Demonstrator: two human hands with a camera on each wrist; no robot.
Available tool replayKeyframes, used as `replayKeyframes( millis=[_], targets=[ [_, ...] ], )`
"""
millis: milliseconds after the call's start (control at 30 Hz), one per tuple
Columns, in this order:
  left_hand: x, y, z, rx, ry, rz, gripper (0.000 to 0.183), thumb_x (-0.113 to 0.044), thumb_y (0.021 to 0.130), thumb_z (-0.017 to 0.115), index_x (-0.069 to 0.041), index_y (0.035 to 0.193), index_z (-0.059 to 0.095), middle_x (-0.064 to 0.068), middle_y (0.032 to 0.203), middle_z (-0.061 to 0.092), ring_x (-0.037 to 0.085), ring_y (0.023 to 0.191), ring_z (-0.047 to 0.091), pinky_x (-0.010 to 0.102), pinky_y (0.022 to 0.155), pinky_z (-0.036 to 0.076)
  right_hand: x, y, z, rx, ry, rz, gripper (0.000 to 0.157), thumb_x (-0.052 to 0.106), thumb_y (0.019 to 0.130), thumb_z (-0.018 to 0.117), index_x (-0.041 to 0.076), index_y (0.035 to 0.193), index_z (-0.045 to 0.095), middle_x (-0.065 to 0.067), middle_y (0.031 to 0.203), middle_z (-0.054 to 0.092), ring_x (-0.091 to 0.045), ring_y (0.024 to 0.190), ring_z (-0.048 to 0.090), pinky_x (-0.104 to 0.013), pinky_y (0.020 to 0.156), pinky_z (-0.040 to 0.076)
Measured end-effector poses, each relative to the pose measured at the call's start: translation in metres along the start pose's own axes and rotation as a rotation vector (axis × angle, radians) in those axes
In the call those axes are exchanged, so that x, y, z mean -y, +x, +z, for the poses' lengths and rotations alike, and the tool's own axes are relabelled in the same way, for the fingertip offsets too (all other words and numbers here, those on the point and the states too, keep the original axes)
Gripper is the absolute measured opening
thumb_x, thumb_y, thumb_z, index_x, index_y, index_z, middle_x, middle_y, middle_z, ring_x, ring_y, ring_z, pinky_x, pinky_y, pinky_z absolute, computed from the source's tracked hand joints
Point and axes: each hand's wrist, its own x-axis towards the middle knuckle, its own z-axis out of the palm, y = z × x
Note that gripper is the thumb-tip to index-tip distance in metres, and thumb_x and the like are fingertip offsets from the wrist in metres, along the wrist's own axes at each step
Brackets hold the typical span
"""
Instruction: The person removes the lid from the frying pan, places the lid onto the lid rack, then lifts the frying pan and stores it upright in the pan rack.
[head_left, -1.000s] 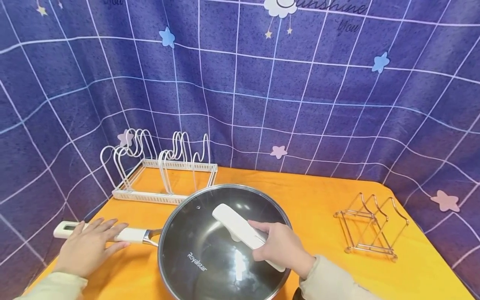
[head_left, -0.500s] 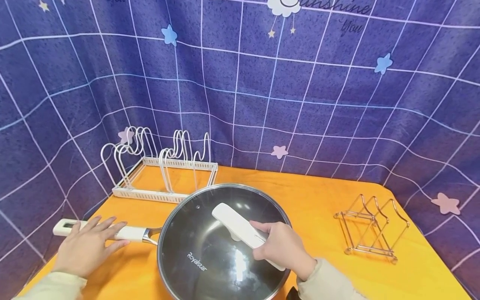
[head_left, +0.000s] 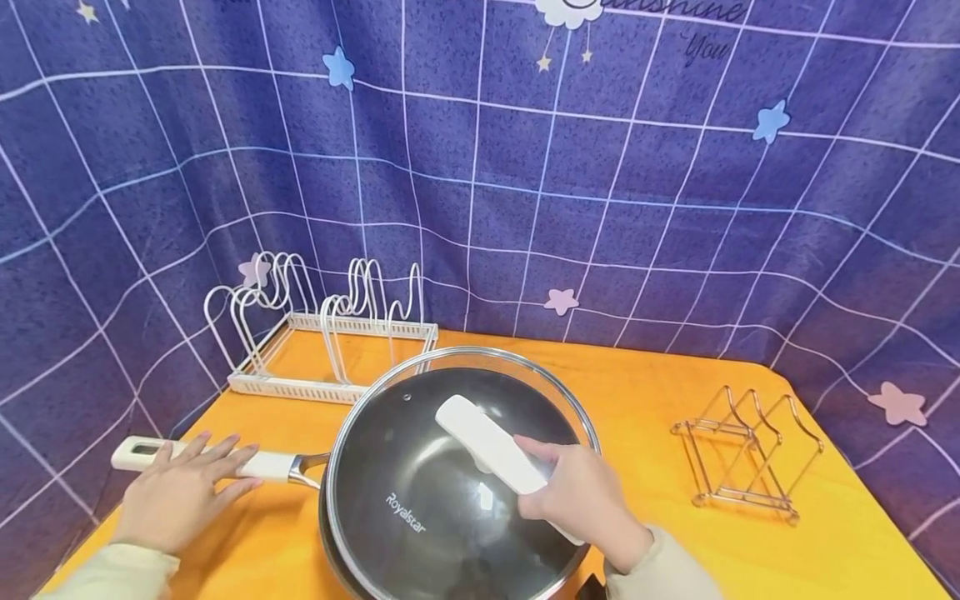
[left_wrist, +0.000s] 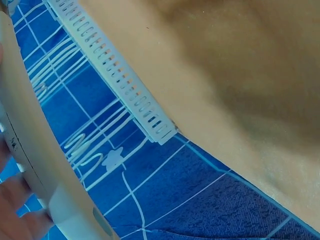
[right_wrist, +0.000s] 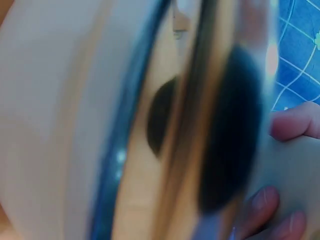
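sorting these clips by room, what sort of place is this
Perhaps a makeshift demonstration corner: a star-patterned blue cloth hangs behind an orange table, where a pan and a white wire rack stand.

Brand name "Royalstar" [head_left: 405,512] in pale letters on the glass lid [head_left: 442,492], lower left part, line slanting down to the right; capital R, rest lowercase, fully legible in head view. Dark cursive "Sunshine" [head_left: 686,8] on the purple-blue backdrop [head_left: 480,167], right of centre; top edge of view clips the S, which sits on a printed white cloud [head_left: 567,13]. Just below, dark cursive "You" [head_left: 707,47], same cloth. Left wrist view: tiny dark marks [left_wrist: 14,143] on the pan handle [left_wrist: 37,150], too small to read.
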Motion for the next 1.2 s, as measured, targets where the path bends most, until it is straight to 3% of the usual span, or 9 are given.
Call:
replayKeyframes(
  millis=[500, 633, 733, 933, 1200],
  targets=[
    [-0.002, -0.001, 0.001, -0.044, 0.000, 0.001, 0.047, -0.048, 0.077, 0.071, -0.012, 0.108, 0.072, 0.018, 0.109, 0.068, 0.048, 0.106, 0.056, 0.069, 0.093, 0.032, -0.003, -0.021, -0.015, -0.198, -0.016, 0.074, 0.065, 0.018, 0.054, 0.072, 0.028, 0.118, 0.070, 0.009, 0.043, 0.048, -0.009, 0.049, 0.042, -0.028, 0.043, 0.031],
    [-0.002, -0.001, 0.001, -0.053, -0.001, 0.003, 0.047, -0.049, 0.077, 0.070, -0.012, 0.107, 0.072, 0.018, 0.107, 0.068, 0.047, 0.106, 0.056, 0.068, 0.093, 0.033, -0.006, -0.025, -0.017, -0.262, -0.029, 0.060, 0.063, 0.019, 0.053, 0.073, 0.026, 0.116, 0.071, -0.002, 0.071, 0.070, -0.010, 0.059, 0.053, -0.028, 0.049, 0.037],
    [-0.002, 0.000, 0.000, -0.053, 0.002, 0.006, 0.047, -0.049, 0.077, 0.070, -0.013, 0.107, 0.072, 0.017, 0.107, 0.068, 0.047, 0.106, 0.056, 0.068, 0.093, 0.033, -0.008, -0.027, -0.017, -0.284, -0.025, 0.070, 0.062, 0.020, 0.053, 0.074, 0.025, 0.115, 0.072, -0.008, 0.096, 0.073, -0.012, 0.068, 0.057, -0.028, 0.052, 0.040],
    [-0.004, 0.002, -0.001, -0.024, 0.004, 0.005, 0.047, -0.048, 0.078, 0.071, -0.013, 0.109, 0.071, 0.018, 0.109, 0.067, 0.047, 0.106, 0.056, 0.068, 0.093, 0.033, -0.012, -0.032, -0.020, -0.310, -0.019, 0.110, 0.062, 0.020, 0.054, 0.076, 0.025, 0.116, 0.071, -0.012, 0.102, 0.071, -0.015, 0.073, 0.059, -0.029, 0.055, 0.043],
    [-0.003, 0.004, -0.005, 0.018, 0.004, -0.002, 0.046, -0.044, 0.077, 0.073, -0.011, 0.109, 0.071, 0.019, 0.108, 0.067, 0.049, 0.105, 0.056, 0.072, 0.091, 0.032, -0.019, -0.038, -0.025, -0.385, -0.010, 0.102, 0.061, 0.018, 0.055, 0.078, 0.023, 0.116, 0.071, -0.013, 0.101, 0.071, -0.016, 0.072, 0.061, -0.027, 0.054, 0.044]
  ],
)
